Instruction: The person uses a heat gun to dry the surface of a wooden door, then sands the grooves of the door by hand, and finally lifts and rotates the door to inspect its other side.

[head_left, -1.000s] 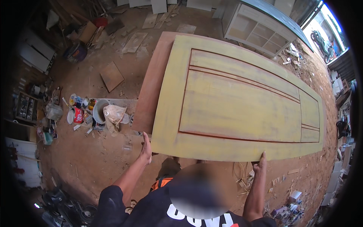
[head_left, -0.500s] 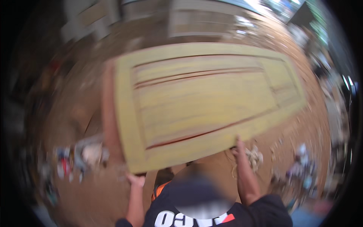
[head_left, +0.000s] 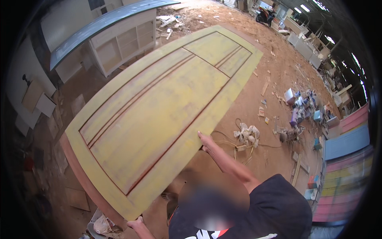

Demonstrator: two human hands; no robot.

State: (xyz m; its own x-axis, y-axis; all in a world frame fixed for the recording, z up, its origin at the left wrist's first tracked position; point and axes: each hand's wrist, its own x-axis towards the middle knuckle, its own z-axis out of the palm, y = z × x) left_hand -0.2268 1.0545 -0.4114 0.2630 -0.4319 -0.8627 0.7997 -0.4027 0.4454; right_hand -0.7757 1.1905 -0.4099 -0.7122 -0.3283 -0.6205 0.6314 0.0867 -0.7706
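Observation:
A large door panel (head_left: 159,115), painted patchy yellow with reddish-brown grooves, is held up at a slant in front of me. Its narrow end reaches far and to the right. My left hand (head_left: 137,224) grips the near corner of the door, with the thumb on its edge and the other fingers mostly hidden. Further along the same long edge, my right hand (head_left: 205,141) holds the panel, its thumb lying on the yellow face and its fingers curled underneath. A reddish-brown side edge (head_left: 89,183) shows along the door's left end.
A blue-topped cabinet (head_left: 123,44) stands at far left beside white boards. To the right lie a pale bundle with hose (head_left: 246,135), several cans and containers (head_left: 304,105), and coloured sheets (head_left: 346,175). Scraps litter the dirt floor; a motorbike (head_left: 264,16) is far off.
The door has turned counter-clockwise in view, its far end swinging upward and its near corner downward. Both hands keep their hold on it. The surroundings have shifted and look sharper.

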